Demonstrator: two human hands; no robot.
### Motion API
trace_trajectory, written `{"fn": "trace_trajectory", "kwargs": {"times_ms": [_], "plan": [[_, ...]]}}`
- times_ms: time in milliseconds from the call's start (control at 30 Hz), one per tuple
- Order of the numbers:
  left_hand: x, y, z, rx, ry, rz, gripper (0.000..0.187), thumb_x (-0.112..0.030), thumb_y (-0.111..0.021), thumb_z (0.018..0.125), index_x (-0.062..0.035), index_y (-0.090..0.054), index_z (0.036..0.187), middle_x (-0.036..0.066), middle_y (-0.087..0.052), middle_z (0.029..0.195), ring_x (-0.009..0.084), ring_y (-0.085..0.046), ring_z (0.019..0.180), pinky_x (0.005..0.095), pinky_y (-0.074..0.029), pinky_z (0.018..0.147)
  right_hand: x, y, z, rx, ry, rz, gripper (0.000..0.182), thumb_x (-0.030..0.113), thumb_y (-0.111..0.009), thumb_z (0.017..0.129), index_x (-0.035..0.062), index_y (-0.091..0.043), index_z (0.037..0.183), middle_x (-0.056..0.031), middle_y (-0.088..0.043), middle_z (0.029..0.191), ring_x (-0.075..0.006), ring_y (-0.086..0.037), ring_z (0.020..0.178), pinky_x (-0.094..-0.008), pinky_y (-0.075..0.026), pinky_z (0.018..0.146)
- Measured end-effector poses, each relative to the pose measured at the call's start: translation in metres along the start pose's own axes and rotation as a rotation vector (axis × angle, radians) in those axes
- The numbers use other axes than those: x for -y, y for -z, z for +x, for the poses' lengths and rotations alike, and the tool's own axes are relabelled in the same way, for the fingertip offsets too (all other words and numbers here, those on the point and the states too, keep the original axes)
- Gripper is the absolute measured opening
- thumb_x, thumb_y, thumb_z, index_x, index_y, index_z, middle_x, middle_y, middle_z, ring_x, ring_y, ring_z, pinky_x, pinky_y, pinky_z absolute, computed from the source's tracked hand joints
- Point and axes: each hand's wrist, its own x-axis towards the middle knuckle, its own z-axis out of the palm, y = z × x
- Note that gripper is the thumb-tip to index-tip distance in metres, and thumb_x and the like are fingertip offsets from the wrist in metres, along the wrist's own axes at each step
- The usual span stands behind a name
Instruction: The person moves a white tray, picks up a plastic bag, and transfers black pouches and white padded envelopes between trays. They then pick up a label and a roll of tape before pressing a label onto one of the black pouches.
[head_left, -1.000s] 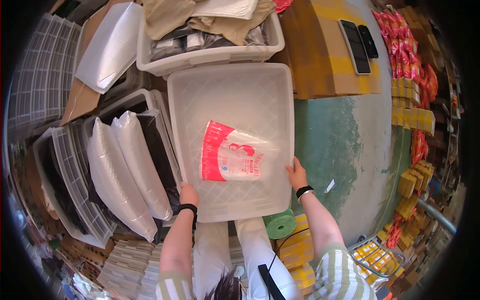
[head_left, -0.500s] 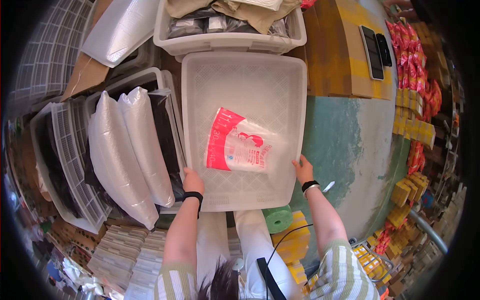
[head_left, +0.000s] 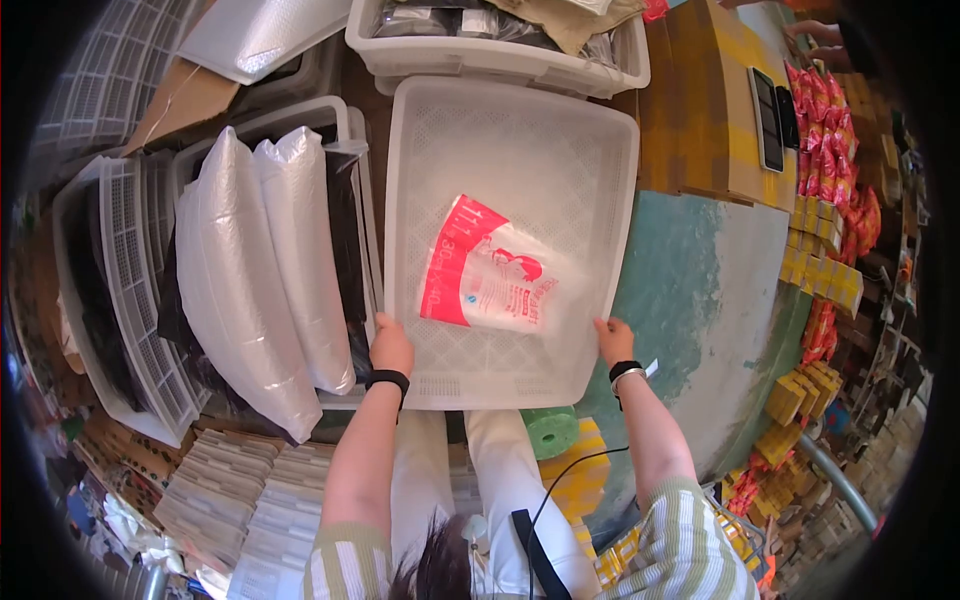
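Observation:
A white plastic basket (head_left: 520, 130) with patterned mesh stands before me, a red and white printed plastic bag (head_left: 485, 270) lying flat on its bottom. My left hand (head_left: 391, 345) is closed on the basket's left rim near the front corner, the thumb on top. On the opposite rim, my right hand (head_left: 613, 341) grips the right side near the front, its fingers partly hidden behind the edge. Both wrists carry dark bands.
Silver padded bags (head_left: 250, 270) stand in a crate on the left. Behind is another white crate (head_left: 500, 62) with dark packages. Taped cardboard boxes (head_left: 700, 110) bear a dark device at the right. A green roll (head_left: 552, 432) lies near my legs. Another person's hands (head_left: 820, 45) show at top right.
The basket, the bag in it and the crates around have shifted in view, the basket slightly right and up. Both hands keep their hold on its rims.

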Motion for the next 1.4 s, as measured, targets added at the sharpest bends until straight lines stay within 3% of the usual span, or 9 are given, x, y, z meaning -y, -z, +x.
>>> {"fn": "trace_trajectory", "kwargs": {"times_ms": [133, 233, 533, 767, 867, 933, 1133, 1267, 1400], "plan": [[0.005, 0.002, -0.019, -0.032, -0.030, -0.074, 0.029, -0.010, -0.047, 0.089, 0.0033, -0.032, 0.109, 0.031, -0.056, 0.104, 0.0454, -0.059, 0.086, 0.0489, -0.049, 0.075, 0.016, -0.019, -0.017, -0.204, 0.038, -0.052, 0.053, 0.022, -0.066, 0.081, -0.0026, -0.050, 0.125, -0.0236, -0.062, 0.104, -0.0361, -0.060, 0.100, -0.0429, -0.046, 0.088], [0.014, 0.004, -0.066, -0.155, -0.183, -0.292, 0.058, -0.006, -0.052, 0.085, 0.0066, -0.024, 0.134, 0.032, -0.047, 0.121, 0.0429, -0.047, 0.112, 0.0459, -0.039, 0.096, 0.043, -0.034, -0.045, -0.542, 0.414, -0.437, 0.061, 0.022, -0.065, 0.081, 0.0023, -0.041, 0.133, -0.0273, -0.051, 0.122, -0.0363, -0.050, 0.114, -0.0388, -0.041, 0.095], [0.078, 0.077, -0.155, -0.318, 0.129, -0.757, 0.030, -0.009, -0.055, 0.088, 0.0007, -0.050, 0.116, 0.014, -0.058, 0.106, 0.0222, -0.057, 0.094, 0.0328, -0.045, 0.080, 0.262, -0.074, -0.154, 0.501, 0.582, 0.308, 0.048, 0.023, -0.063, 0.086, 0.0005, -0.048, 0.125, -0.0190, -0.061, 0.109, -0.0287, -0.059, 0.101, -0.0356, -0.046, 0.087], [0.146, 0.179, -0.098, -0.874, 0.080, -0.904, 0.016, -0.010, -0.048, 0.089, 0.0005, -0.053, 0.100, 0.007, -0.054, 0.096, 0.0177, -0.050, 0.091, 0.0296, -0.040, 0.086, 0.407, -0.110, -0.245, 0.603, 0.475, 0.284, 0.081, 0.045, -0.070, 0.076, -0.0083, -0.036, 0.127, -0.0249, -0.060, 0.102, -0.0303, -0.060, 0.097, -0.0355, -0.047, 0.085], [0.163, 0.225, -0.041, -0.746, -0.007, -0.831, 0.020, -0.018, -0.051, 0.091, 0.0019, -0.057, 0.094, 0.013, -0.057, 0.091, 0.0212, -0.055, 0.088, 0.0313, -0.043, 0.082, 0.414, -0.129, -0.265, 0.393, 0.564, 0.278, 0.087, 0.045, -0.072, 0.075, -0.0115, -0.032, 0.127, -0.0278, -0.056, 0.109, -0.0334, -0.057, 0.105, -0.0367, -0.044, 0.090], [0.180, 0.244, -0.007, -0.487, 0.278, -0.693, 0.037, -0.032, -0.051, 0.092, 0.0041, -0.056, 0.094, 0.019, -0.058, 0.086, 0.0336, -0.056, 0.083, 0.0373, -0.044, 0.078, 0.421, -0.135, -0.266, 0.410, 0.506, 0.298, 0.092, 0.045, -0.073, 0.073, -0.0132, -0.026, 0.127, -0.0302, -0.051, 0.116, -0.0347, -0.054, 0.109, -0.0372, -0.043, 0.092], [0.186, 0.240, -0.013, -0.435, 0.204, -0.802, 0.058, -0.050, -0.047, 0.090, 0.0058, -0.062, 0.088, 0.027, -0.063, 0.095, 0.0404, -0.059, 0.094, 0.0428, -0.044, 0.081, 0.432, -0.149, -0.256, 0.421, 0.411, 0.496, 0.090, 0.041, -0.076, 0.071, -0.0101, -0.026, 0.125, -0.0246, -0.052, 0.116, -0.0283, -0.055, 0.106, -0.0345, -0.044, 0.090], [0.209, 0.247, 0.008, 0.041, 0.197, -0.789, 0.065, -0.056, -0.047, 0.089, 0.0063, -0.064, 0.098, 0.018, -0.066, 0.093, 0.0263, -0.061, 0.088, 0.0358, -0.044, 0.080, 0.427, -0.143, -0.250, 0.466, 0.416, 0.501, 0.091, 0.037, -0.078, 0.070, -0.0094, -0.025, 0.127, -0.0241, -0.051, 0.117, -0.0270, -0.053, 0.108, -0.0337, -0.044, 0.090], [0.191, 0.235, -0.002, -0.095, 0.121, -1.074, 0.060, -0.048, -0.055, 0.089, 0.0091, -0.061, 0.104, 0.011, -0.065, 0.100, 0.0157, -0.057, 0.090, 0.0293, -0.044, 0.080, 0.419, -0.151, -0.252, 0.405, 0.449, 0.550, 0.091, 0.034, -0.078, 0.068, -0.0089, -0.025, 0.129, -0.0247, -0.050, 0.118, -0.0272, -0.052, 0.110, -0.0333, -0.042, 0.091]]}}
